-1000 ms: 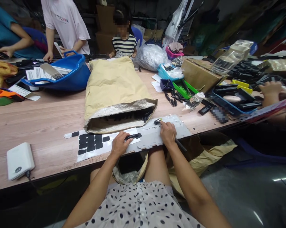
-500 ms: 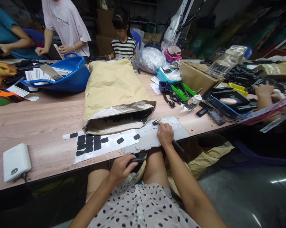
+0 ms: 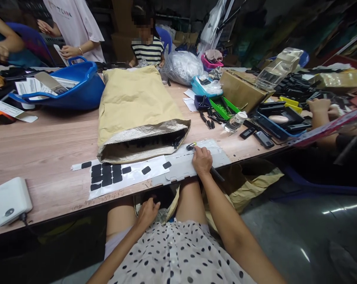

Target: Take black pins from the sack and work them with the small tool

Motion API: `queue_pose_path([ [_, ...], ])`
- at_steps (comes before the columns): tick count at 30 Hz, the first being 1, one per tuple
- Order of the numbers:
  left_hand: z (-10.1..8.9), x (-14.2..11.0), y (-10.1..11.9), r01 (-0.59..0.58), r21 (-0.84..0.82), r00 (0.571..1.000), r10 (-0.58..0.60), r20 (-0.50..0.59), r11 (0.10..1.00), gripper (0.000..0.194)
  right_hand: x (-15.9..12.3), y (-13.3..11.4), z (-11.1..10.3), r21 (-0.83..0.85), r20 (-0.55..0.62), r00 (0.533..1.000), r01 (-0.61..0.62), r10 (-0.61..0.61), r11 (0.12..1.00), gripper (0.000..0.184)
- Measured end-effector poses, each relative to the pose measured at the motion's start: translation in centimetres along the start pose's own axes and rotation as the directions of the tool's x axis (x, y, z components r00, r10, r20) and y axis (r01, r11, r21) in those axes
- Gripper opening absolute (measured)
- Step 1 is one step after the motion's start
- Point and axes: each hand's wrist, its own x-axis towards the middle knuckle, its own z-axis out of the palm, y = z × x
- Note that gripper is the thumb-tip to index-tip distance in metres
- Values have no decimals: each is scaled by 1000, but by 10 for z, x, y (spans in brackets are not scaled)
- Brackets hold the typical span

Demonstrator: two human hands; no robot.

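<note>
On the grey board [image 3: 215, 152] at the table's front edge, my right hand [image 3: 202, 159] is closed around a black-handled tool [image 3: 217, 174]. Its small dark head [image 3: 191, 146], with a yellow-green spot, sticks out past my fingers, but I cannot tell its exact kind. My left hand [image 3: 148, 213] is low over my lap, by an open bag [image 3: 173, 203] between my legs. Thumb and fingers look apart there, with no object visible in them; the fingertips are partly hidden. Left of the board lies a white sheet [image 3: 134, 177] with black rounded stickers [image 3: 106, 173].
A large paper sack [image 3: 134, 98] with dark pieces inside opens toward me. A blue basin [image 3: 80, 90], a white power bank [image 3: 12, 201], a bottle [image 3: 235, 121], a green tray [image 3: 224, 107] and a blue tray [image 3: 277, 122] stand around. Other people are at the table.
My left hand has moved down toward the bag in my lap, and the black stick-like piece it held is no longer visible. My right hand still holds the tool. The view has shifted slightly.
</note>
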Motion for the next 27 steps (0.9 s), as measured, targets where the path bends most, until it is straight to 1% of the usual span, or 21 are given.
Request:
queue_pose_path([
  [2,-6,-4,9,-75,-19,996,76,49,997,15,0,0,0,4,-1,1000,0,0,1000,30],
  [4,-15,-6,24,-178,-83,982,183,57,981,18,-1,0,1,3,8,1000,-7,7,1000,30],
  [5,-22,-5,32,-225,-121,972,231,36,967,17,-1,0,1,1,11,1000,-10,10,1000,30],
  [7,-36,5,51,-300,-183,954,294,-61,936,16,-1,0,1,0,10,1000,-11,11,1000,30],
  [10,-59,36,80,-384,-203,908,329,-260,901,17,-1,0,1,8,1,1000,-6,6,1000,30],
  [13,-75,79,108,-427,-128,847,346,-404,895,15,-1,-2,1,19,10,1000,-9,9,1000,30],
  [15,-78,107,127,-438,-70,814,362,-454,896,18,-1,-3,0,23,19,1000,-12,11,1000,30],
  [18,-77,141,154,-443,21,786,400,-471,896,23,-2,-4,-1,21,28,1000,-15,14,1000,30],
  [20,-75,158,168,-421,74,792,406,-457,904,25,-3,-5,-1,21,30,999,-13,12,1000,31],
  [23,-74,176,181,-315,131,845,340,-413,940,18,-3,-6,-1,32,32,999,-8,7,999,31],
  [25,-74,182,184,-237,154,877,279,-391,959,12,-4,-6,-1,38,32,999,-8,6,999,31],
  [27,-76,181,181,-205,162,885,253,-391,965,10,-4,-6,0,39,22,1000,-9,8,999,31],
])
